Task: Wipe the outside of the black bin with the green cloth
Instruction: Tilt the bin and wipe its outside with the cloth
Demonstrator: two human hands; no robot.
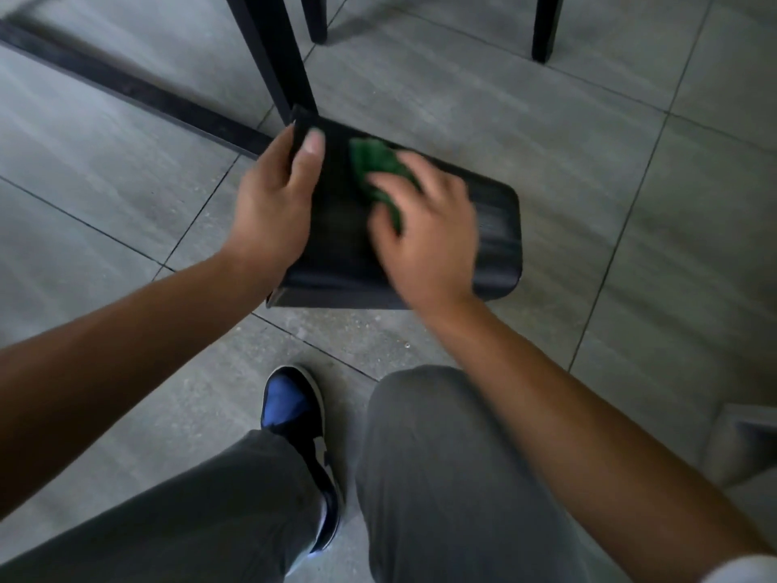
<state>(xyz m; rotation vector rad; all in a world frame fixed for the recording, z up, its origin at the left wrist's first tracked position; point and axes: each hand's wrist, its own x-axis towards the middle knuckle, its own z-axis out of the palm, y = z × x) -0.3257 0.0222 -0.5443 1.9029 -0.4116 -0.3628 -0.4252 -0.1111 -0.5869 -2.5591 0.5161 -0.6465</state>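
The black bin [496, 229] lies on its side on the grey tiled floor in the middle of the head view. My left hand [273, 204] grips its left rim edge, thumb on top and fingers wrapped around the far side. My right hand [424, 241] presses the crumpled green cloth [376, 166] flat against the bin's upward-facing side. The cloth sticks out past my fingertips toward the far left. My right hand is blurred by motion.
Black furniture legs [277, 56] stand just behind the bin, with two more [546, 27] farther back. A dark floor strip [126, 88] runs diagonally at the left. My knees and a blue-and-black shoe [294, 414] fill the lower frame.
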